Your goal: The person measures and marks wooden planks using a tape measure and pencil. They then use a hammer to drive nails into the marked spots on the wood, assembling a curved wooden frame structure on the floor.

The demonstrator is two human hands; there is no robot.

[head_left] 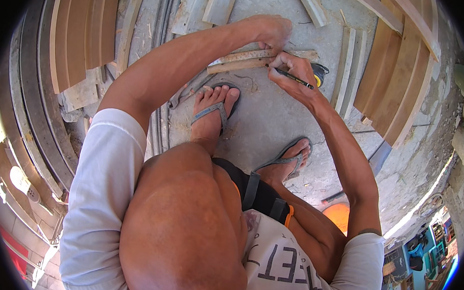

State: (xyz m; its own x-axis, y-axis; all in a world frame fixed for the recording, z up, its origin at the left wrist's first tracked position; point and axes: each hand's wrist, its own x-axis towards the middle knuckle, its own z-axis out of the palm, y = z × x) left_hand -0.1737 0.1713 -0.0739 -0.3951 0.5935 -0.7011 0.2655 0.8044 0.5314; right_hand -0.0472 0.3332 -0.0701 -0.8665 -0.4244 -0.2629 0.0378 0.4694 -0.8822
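My right hand (295,72) is closed round a dark pencil (298,80), its tip down at a short wooden strip (239,65) on the concrete floor. Directly beyond that strip lies a paler, yellowish length with specks along it (244,55); whether it is wood or a measuring blade I cannot tell. Over the strip's far side, my left hand (274,31) is curled with its fingers pointing down, and what they grip is mostly hidden. Just right of my right hand rests a black and yellow tape measure (319,74), partly covered by the hand.
Wooden boards (71,34) are stacked at the left, more boards (398,75) at the right. Long metal bars (168,13) run along the floor. Pale timber offcuts (219,3) lie at the far side. My sandalled feet (210,112) stand close to the strip. Something orange (337,215) lies near my right arm.
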